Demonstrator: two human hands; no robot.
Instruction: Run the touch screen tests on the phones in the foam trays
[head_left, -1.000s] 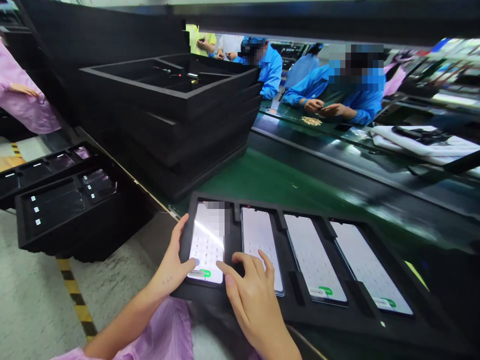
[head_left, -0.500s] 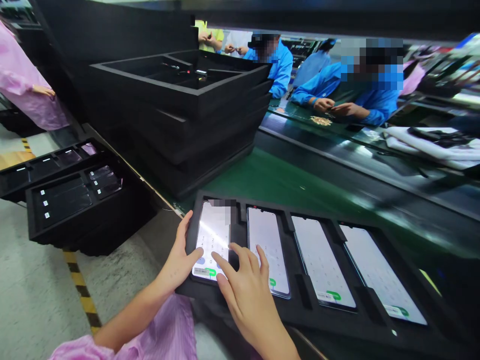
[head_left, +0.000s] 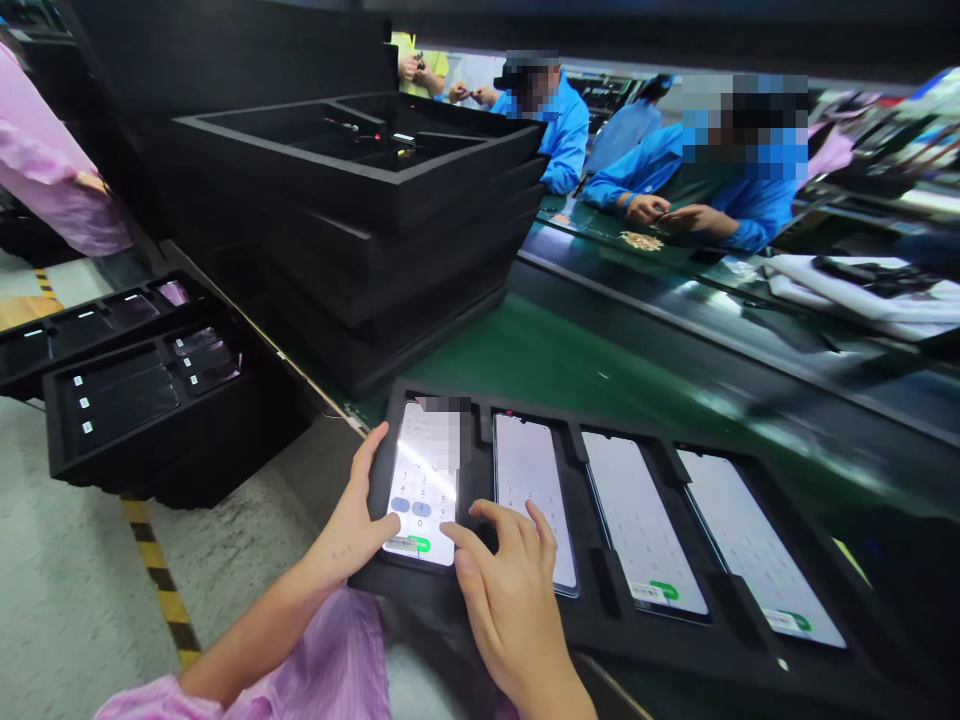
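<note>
Leftmost phone (head_left: 424, 490) sits in the black tray (head_left: 615, 628) between your hands, long axis running away from you. Hands apart: left hand (head_left: 358, 520) at tray's left edge, thumb over screen (gripping? can't tell); right hand (head_left: 511, 570) loosely spread, index at lower right. Neither's clearly nearer.

We take this for a factory workroom: four lit phones (head_left: 643, 520) lie in a black tray (head_left: 601, 585) on a green surface (head_left: 480, 345), near a stack of more trays (head_left: 427, 215). Beyond, we see two people in blue jackets (head_left: 568, 135) bent over another surface (head_left: 600, 225), and yellow-and-black tape (head_left: 169, 590) runs along the floor (head_left: 67, 570) to our left.
</note>
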